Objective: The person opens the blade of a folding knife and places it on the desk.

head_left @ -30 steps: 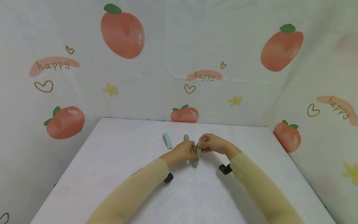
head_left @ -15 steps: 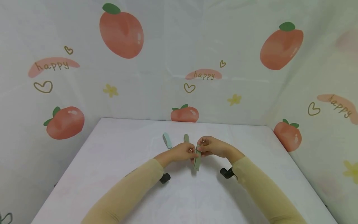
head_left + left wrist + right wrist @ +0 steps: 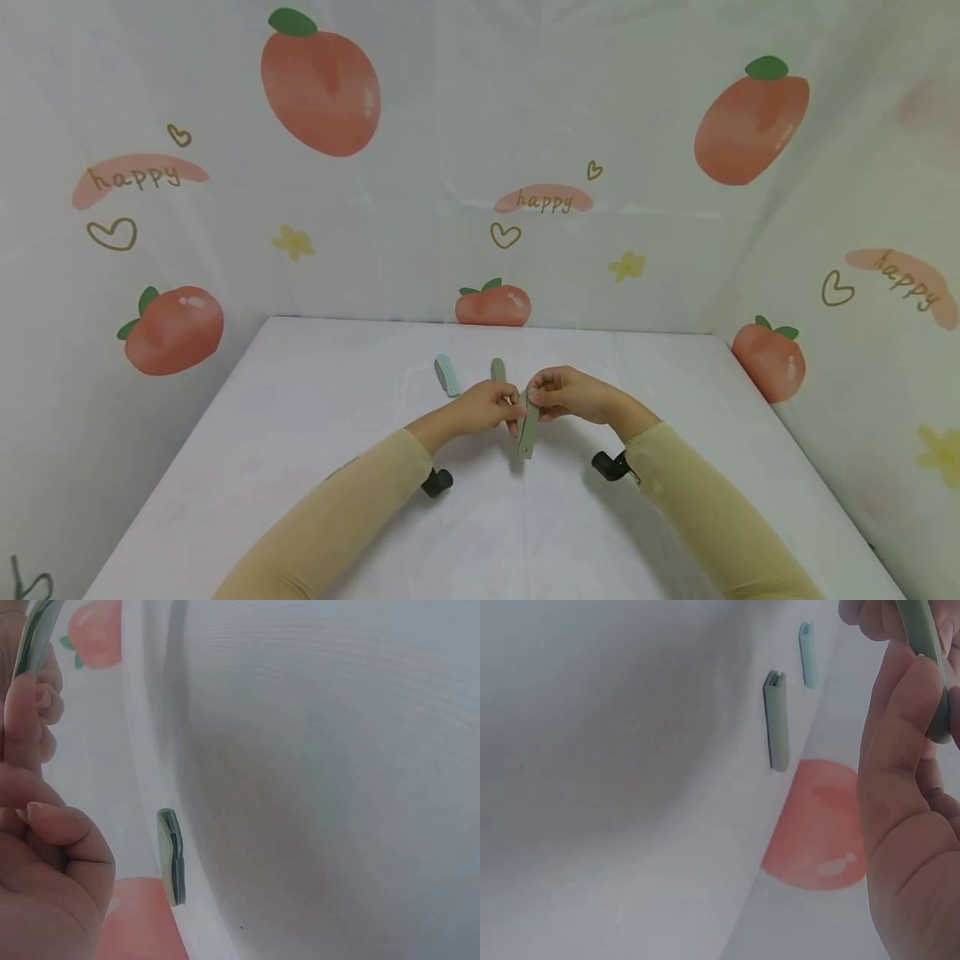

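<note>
A sage-green folding knife (image 3: pixel 528 429) is between my two hands over the table, its riveted end pointing down toward me. My right hand (image 3: pixel 573 394) pinches its upper end between thumb and fingers. With its fingertips, my left hand (image 3: pixel 483 407) pinches the left side, where a narrow gap runs between the two hinged parts. In the right wrist view, the same knife (image 3: pixel 922 641) shows as a smooth green bar above the right thumb. Just beyond the left hand lies a second green folding knife (image 3: pixel 498 369), partly hidden by it. A pale teal one (image 3: pixel 447 376) lies farther left.
The white-covered table (image 3: pixel 360 358) meets a fruit-printed cloth wall (image 3: pixel 390 250) at the back and sides. Black wrist cameras hang under the left sleeve (image 3: pixel 437 482) and right sleeve (image 3: pixel 611 465), low over the table.
The right hand has come slightly down, the left has drawn a little to the left, and the knife's lower end has turned toward me. A gap between its two parts now shows.
</note>
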Tool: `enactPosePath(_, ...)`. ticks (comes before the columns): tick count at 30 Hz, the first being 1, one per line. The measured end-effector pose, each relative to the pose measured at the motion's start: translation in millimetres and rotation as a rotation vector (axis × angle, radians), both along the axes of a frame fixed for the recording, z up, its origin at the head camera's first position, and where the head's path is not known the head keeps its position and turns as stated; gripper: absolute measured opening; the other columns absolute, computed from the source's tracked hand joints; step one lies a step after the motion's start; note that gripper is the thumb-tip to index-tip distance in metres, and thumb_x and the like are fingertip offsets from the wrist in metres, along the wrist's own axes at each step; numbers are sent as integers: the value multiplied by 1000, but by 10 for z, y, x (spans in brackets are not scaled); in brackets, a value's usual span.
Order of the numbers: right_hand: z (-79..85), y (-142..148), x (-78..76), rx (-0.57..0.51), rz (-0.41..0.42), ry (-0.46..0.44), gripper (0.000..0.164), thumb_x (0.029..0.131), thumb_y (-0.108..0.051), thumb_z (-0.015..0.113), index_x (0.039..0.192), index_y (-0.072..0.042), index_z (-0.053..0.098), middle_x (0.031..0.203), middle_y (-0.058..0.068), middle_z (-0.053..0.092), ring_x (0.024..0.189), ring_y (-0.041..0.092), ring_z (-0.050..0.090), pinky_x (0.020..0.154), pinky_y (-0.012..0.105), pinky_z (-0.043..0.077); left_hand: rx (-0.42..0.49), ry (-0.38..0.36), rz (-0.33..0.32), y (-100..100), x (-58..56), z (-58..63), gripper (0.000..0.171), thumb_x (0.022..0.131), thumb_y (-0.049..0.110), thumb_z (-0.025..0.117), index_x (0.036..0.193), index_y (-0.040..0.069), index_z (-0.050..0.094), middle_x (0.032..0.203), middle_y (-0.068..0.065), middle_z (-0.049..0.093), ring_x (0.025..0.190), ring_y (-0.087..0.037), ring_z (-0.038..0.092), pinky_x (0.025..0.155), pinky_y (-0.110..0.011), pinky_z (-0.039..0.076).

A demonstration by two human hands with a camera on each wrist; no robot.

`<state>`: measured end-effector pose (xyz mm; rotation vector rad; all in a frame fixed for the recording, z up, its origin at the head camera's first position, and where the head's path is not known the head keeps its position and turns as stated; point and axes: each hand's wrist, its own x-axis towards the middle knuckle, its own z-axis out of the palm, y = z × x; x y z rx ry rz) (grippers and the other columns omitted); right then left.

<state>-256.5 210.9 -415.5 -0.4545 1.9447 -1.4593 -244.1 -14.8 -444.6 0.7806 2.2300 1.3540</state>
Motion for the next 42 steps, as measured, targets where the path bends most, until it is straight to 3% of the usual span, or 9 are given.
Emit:
enactPosePath(7, 39, 18, 29, -5, -1, 45, 21, 102, -12, 58, 111, 6, 56, 94, 5, 67, 86, 16, 64, 80, 30, 55, 28, 20, 55, -37, 22, -18, 17, 100, 18, 61, 85, 9, 60, 70, 1, 72, 52, -10, 34, 53, -25, 29)
enactPosePath(14, 58, 64, 50, -17, -61, 53, 17, 102, -9, 58, 108, 6, 55, 95, 7, 66, 88, 18, 67, 82, 31, 55, 78, 38, 122, -127, 24, -26, 20, 101, 20, 61, 84, 8, 59, 72, 0, 72, 58, -10, 42, 58, -24, 37)
enactPosePath(21, 36, 140, 51, -37, -84, 45, 17, 102, -9, 57, 108, 7, 54, 96, 8, 63, 89, 18, 68, 83, 30, 56, 122, -2, 191, -238, 1, -30, 22, 100, 22, 63, 83, 8, 57, 73, -3, 73, 61, -12, 40, 57, -25, 33)
enactPosePath(27, -2, 199, 59, -47, -97, 31, 15, 102, -8, 59, 106, 5, 54, 94, 8, 63, 89, 18, 68, 83, 29, 55, 139, -6, 224, -312, -19, -50, 21, 100, 23, 63, 87, 7, 57, 76, -4, 74, 64, -11, 49, 63, -26, 40)
enactPosePath(42, -71, 286, 94, -104, -148, -21, 11, 100, -5, 60, 105, 4, 56, 94, 11, 69, 86, 15, 70, 79, 26, 56, 209, -23, 373, -404, 1, -70, 22, 99, 21, 64, 84, 9, 56, 79, -5, 75, 63, -14, 48, 60, -28, 31)
